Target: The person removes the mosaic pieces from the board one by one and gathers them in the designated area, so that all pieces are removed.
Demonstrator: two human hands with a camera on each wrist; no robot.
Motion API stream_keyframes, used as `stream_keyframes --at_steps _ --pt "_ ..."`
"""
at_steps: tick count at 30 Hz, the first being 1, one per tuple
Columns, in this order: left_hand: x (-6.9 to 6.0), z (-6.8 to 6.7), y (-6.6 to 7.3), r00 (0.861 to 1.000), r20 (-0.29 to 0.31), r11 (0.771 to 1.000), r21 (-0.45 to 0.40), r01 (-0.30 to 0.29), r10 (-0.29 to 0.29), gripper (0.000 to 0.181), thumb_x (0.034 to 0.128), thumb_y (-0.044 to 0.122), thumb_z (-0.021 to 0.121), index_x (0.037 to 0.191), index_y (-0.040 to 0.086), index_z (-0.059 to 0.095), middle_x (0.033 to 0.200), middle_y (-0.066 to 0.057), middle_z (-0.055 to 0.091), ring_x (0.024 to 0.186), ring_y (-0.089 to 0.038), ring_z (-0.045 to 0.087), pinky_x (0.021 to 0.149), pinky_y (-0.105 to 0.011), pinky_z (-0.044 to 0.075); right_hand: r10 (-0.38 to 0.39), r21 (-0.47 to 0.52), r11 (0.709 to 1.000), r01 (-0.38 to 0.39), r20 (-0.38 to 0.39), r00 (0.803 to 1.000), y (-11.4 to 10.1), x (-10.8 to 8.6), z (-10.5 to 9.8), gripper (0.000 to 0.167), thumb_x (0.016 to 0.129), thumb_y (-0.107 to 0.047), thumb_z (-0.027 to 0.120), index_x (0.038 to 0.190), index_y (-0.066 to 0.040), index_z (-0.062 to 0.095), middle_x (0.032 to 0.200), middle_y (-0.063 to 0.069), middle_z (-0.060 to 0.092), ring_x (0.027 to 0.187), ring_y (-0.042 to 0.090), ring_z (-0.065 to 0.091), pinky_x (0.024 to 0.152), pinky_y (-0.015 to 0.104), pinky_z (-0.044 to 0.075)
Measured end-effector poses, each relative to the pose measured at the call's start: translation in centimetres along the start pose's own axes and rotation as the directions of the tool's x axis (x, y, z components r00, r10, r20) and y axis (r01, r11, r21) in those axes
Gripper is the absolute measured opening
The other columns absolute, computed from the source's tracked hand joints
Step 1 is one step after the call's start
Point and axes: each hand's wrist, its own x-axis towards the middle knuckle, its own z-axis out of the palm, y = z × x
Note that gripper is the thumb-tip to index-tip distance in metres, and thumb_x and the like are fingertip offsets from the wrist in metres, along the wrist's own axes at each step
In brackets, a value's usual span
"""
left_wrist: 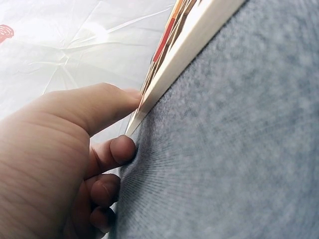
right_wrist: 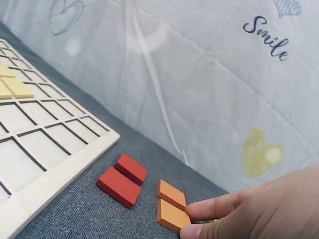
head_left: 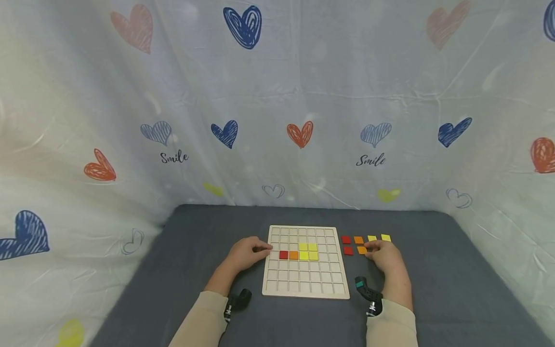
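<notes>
The pale wooden grid board (head_left: 284, 288) carries a red tile (head_left: 284, 255), an orange tile (head_left: 293, 255) to its right and a block of yellow tiles (head_left: 308, 251). My left hand (head_left: 248, 252) touches the board's left edge; in the left wrist view the thumb of the hand (left_wrist: 65, 149) lies against that edge, other fingers bent. Right of the board, my right hand (head_left: 386, 258) pinches the nearer orange tile (head_left: 362, 250) at its right end between thumb and index finger. The right wrist view shows this hand (right_wrist: 264, 211) at the orange tile (right_wrist: 172, 216), which touches another orange tile (right_wrist: 171, 193).
Two red tiles (head_left: 347, 245) lie between the board and the orange tiles. Two yellow tiles (head_left: 378, 238) show behind my right hand, partly covered. The dark grey cloth (head_left: 208, 226) covers the table, and a curtain with hearts (head_left: 260, 86) hangs behind it.
</notes>
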Motion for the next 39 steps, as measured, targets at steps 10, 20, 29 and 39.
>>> stream_keyframes --at_steps 10,20,29,39 --pt "0.1 0.1 -0.1 1.0 0.0 1.0 0.001 0.0 0.0 0.016 0.0948 0.028 0.076 0.109 0.024 0.083 0.084 0.011 0.06 0.071 -0.009 0.05 0.068 -0.033 0.045 -0.012 0.027 1.0 0.013 -0.029 0.999 -0.1 -0.4 -0.9 0.034 0.095 -0.007 0.073 0.126 0.006 0.067 0.1 0.019 0.059 0.091 0.034 0.054 0.078 0.047 0.043" --pt "0.1 0.2 -0.1 1.0 0.001 1.0 -0.002 0.01 -0.01 0.016 0.0947 0.028 0.077 0.109 0.024 0.083 0.085 0.011 0.061 0.071 -0.009 0.051 0.069 -0.033 0.046 -0.093 0.087 0.991 0.1 -0.081 0.992 -2.0 -2.0 -3.5 0.04 0.102 -0.015 0.066 0.137 0.003 0.061 0.12 0.024 0.057 0.101 0.037 0.053 0.079 0.05 0.046" --pt "0.0 0.1 0.0 1.0 -0.005 1.0 -0.003 -0.002 0.002 0.016 0.0949 0.028 0.076 0.108 0.023 0.083 0.085 0.011 0.061 0.071 -0.009 0.051 0.068 -0.034 0.045 -0.205 0.078 0.973 0.217 -0.145 0.968 -4.9 -3.2 -4.4 0.04 0.103 -0.019 0.066 0.138 -0.001 0.061 0.125 0.024 0.055 0.111 0.041 0.051 0.084 0.055 0.046" --pt "0.1 0.1 0.0 1.0 -0.007 1.0 0.006 -0.003 0.004 0.015 0.095 0.027 0.076 0.108 0.024 0.083 0.085 0.011 0.06 0.072 -0.009 0.051 0.069 -0.034 0.045 -0.337 0.081 0.933 0.349 -0.133 0.932 -8.3 -3.1 -2.2 0.037 0.1 -0.015 0.07 0.135 -0.004 0.066 0.118 0.016 0.057 0.085 0.027 0.044 0.069 0.041 0.039"
